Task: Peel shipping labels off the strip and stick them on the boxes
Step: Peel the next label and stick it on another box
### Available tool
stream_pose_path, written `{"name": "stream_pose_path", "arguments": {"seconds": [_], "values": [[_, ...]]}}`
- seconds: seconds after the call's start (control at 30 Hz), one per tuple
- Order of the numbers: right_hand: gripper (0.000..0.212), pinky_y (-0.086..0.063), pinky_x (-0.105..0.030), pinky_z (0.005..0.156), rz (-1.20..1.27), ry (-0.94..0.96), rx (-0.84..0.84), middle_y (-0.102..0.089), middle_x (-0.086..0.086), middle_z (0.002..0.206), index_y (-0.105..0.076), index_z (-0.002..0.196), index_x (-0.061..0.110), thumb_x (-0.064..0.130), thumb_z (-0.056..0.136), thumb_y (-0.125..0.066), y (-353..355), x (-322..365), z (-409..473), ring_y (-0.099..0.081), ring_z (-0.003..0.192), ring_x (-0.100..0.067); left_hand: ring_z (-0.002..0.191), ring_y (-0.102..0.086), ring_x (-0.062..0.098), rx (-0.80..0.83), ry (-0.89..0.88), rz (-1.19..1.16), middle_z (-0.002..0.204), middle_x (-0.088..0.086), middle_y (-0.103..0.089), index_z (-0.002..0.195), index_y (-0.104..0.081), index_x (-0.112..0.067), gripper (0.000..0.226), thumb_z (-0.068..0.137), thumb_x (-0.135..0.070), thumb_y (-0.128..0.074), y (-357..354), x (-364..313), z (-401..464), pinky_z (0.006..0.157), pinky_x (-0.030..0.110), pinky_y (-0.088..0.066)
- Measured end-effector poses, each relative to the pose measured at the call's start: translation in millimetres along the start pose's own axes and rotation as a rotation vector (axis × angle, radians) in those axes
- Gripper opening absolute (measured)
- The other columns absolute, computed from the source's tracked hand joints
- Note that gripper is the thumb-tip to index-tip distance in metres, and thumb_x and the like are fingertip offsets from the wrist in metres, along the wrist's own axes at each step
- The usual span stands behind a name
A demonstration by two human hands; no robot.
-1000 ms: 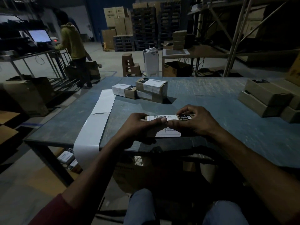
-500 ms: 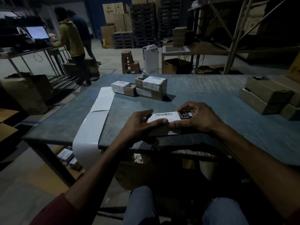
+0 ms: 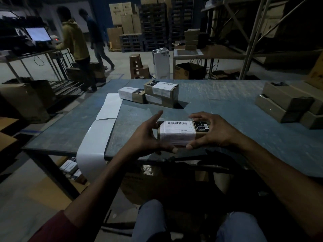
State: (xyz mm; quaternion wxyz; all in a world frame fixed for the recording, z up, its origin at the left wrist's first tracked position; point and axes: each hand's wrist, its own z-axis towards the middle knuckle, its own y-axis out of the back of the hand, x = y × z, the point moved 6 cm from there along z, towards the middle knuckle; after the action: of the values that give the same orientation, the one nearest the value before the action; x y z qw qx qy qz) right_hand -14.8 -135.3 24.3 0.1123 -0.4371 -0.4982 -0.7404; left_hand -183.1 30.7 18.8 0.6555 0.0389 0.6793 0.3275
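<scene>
Near the table's [image 3: 227, 102] front edge, the right hand [image 3: 212, 131] grips the labelled box [image 3: 181, 133] by its end. It looks light and stiff. The left hand [image 3: 146, 137] spreads open beside it.

My feed is very dim; the lit monitor [image 3: 37, 34] glows brightest at far left. The white label strip [image 3: 97, 135] catches light, corners sink into shadow, and edges bow from wide-angle distortion.
</scene>
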Motion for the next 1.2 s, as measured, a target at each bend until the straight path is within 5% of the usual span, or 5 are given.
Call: {"name": "stream_pose_path", "arguments": {"seconds": [0.33, 0.5, 0.8, 1.07, 1.2], "values": [[0.104, -0.052, -0.036, 0.107, -0.159, 0.126, 0.003, -0.062, 0.011, 0.13, -0.059, 0.134, 0.042, 0.053, 0.04, -0.102, 0.2, 2.9, 6.5, -0.06, 0.118, -0.006, 0.09, -0.077, 0.029, -0.022, -0.08, 0.042, 0.149, 0.001, -0.05, 0.163, -0.029, -0.027, 0.124, 0.062, -0.007, -0.099, 2.6, 7.1, 7.0, 0.059, 0.051, -0.064], [0.091, -0.056, -0.03, 0.098, -0.072, 0.12, -0.054, -0.069, 0.017, 0.123, -0.066, 0.129, 0.039, 0.075, 0.05, -0.09, -0.2, 4.7, 4.5, -0.065, 0.111, 0.002, 0.076, -0.078, 0.027, -0.124, -0.078, -0.119, 0.138, 0.003, -0.06, 0.162, -0.031, -0.025, 0.113, 0.068, -0.038, -0.092, 5.6, 3.9, 4.1, 0.056, 0.051, -0.063], [0.101, -0.045, -0.028, 0.111, -0.148, 0.166, 0.092, -0.06, 0.013, 0.14, -0.054, 0.145, 0.036, 0.04, 0.057, -0.102, -0.1, -12.5, 8.6, -0.056, 0.128, -0.003, 0.098, -0.077, 0.027, 0.013, -0.073, -0.136, 0.155, 0.003, -0.047, 0.162, -0.03, -0.03, 0.106, 0.078, 0.004, -0.085, 2.3, 12.3, 8.4, 0.07, 0.051, -0.065], [0.056, -0.056, -0.031, 0.102, 0.057, 0.194, -0.016, -0.064, 0.014, 0.132, -0.079, 0.116, 0.042, 0.063, 0.064, -0.082, -9.2, 1.7, 2.3, -0.062, 0.122, -0.002, 0.105, -0.073, 0.019, 0.004, -0.133, -0.123, 0.14, -0.001, -0.058, 0.14, -0.063, -0.039, 0.054, 0.089, -0.034, -0.081, -11.2, 5.1, 13.0, 0.052, 0.039, -0.061], [0.034, -0.051, -0.04, 0.11, 0.141, 0.275, 0.058, -0.062, 0.007, 0.144, -0.083, 0.11, 0.027, 0.036, 0.077, -0.086, -5.4, -14.0, 2.3, -0.055, 0.136, -0.01, 0.104, -0.074, 0.025, 0.086, -0.128, -0.176, 0.138, -0.002, -0.059, 0.134, -0.07, -0.032, 0.048, 0.088, -0.021, -0.082, -10.6, 15.8, 9.7, 0.065, 0.048, -0.066]]}}
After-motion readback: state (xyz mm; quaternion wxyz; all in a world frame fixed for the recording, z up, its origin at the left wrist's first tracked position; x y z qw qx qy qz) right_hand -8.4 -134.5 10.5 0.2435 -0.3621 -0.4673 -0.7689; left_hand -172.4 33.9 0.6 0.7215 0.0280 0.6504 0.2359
